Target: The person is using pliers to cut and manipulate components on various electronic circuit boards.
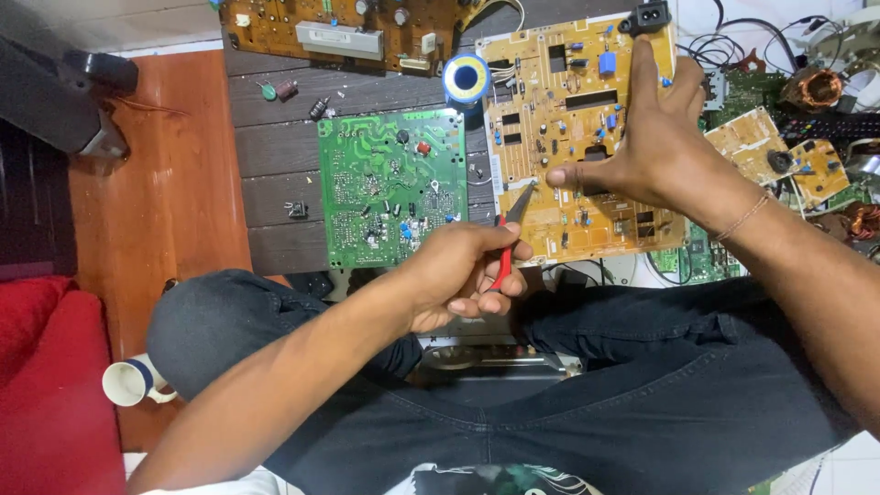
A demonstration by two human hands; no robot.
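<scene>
Person seated, dark jeans (642, 403) filling the lower part of the view, knees drawn up toward a dark slatted wooden table (275, 156). Red cushion (50, 385) at the far left on an orange-brown floor (174, 183), with a white mug (128, 381) lying just beside the person's left knee. On the table, the biggest item is a yellow circuit board (568, 137), propped with its near edge over the lap; it carries small blue and black components and a black power socket (649, 16) at its far corner. The right hand (655, 137) lies flat on top of this board, fingers spread, index stretched up toward the socket, thumb pressed sideways onto the board's middle; a thin bracelet (742, 218) sits on that wrist. Left of it and just beside it, a green circuit board (394, 188) lies flat on the slats. Beyond, at the table's far edge, a brown circuit board (339, 32) with a pale grey heat sink. A heap of smaller boards, copper coils and black cables (788, 119) crowds the right side. A spool of solder wire (466, 79) rests between the green and yellow boards at the top. The left hand (463, 275) is curled tight around red-handled pliers (509, 240), thumb and fingers gripping the handles, the dark tips reaching the yellow board close to the right thumb. Loose small components (275, 90) lie scattered on the slats.
</scene>
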